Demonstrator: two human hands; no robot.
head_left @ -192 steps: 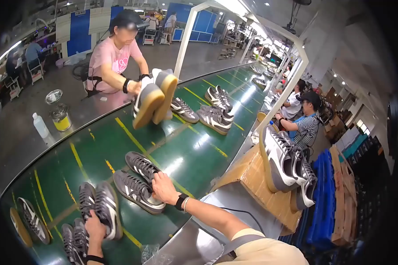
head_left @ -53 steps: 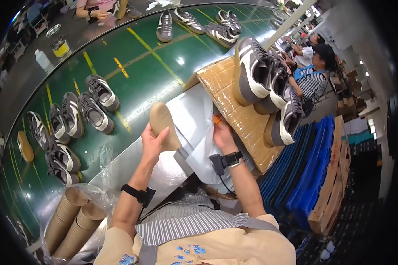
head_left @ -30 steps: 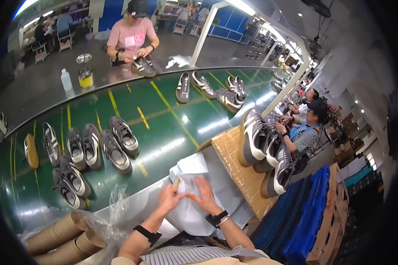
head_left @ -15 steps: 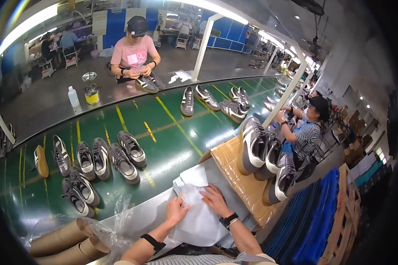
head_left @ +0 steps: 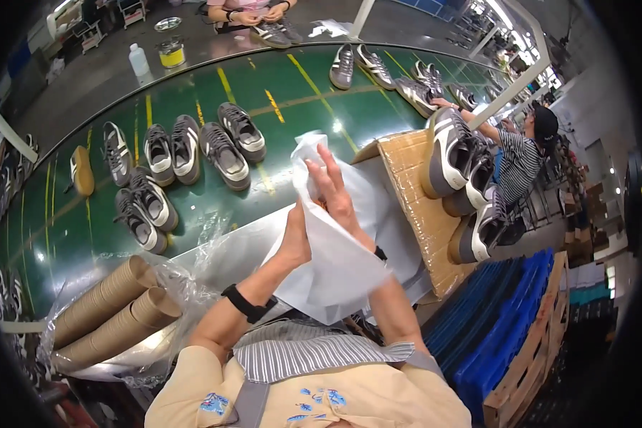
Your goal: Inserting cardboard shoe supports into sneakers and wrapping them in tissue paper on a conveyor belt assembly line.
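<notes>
I hold a white sheet of tissue paper (head_left: 335,264) lifted off the bench in front of my chest. My left hand (head_left: 296,232) grips it from the left side, fingers closed on the paper. My right hand (head_left: 333,187) is raised higher, fingers spread along the sheet's upper part, pinching its top edge. More white paper (head_left: 396,228) lies flat on the bench beneath. Grey sneakers (head_left: 225,143) stand in pairs on the green conveyor belt (head_left: 278,78) just beyond my hands.
Stacks of brown paper cones in a clear plastic bag (head_left: 114,314) lie at my left. A cardboard sheet (head_left: 414,207) with several grey sneakers (head_left: 456,157) sits to the right. A person in a striped shirt (head_left: 517,160) works at right; another person's hands (head_left: 253,14) hold a shoe across the belt. Blue crates (head_left: 499,321) stand lower right.
Half a second ago both hands pressed the paper down on the bench; now the sheet is lifted, with my right hand raised above the left. The view has tilted downward.
</notes>
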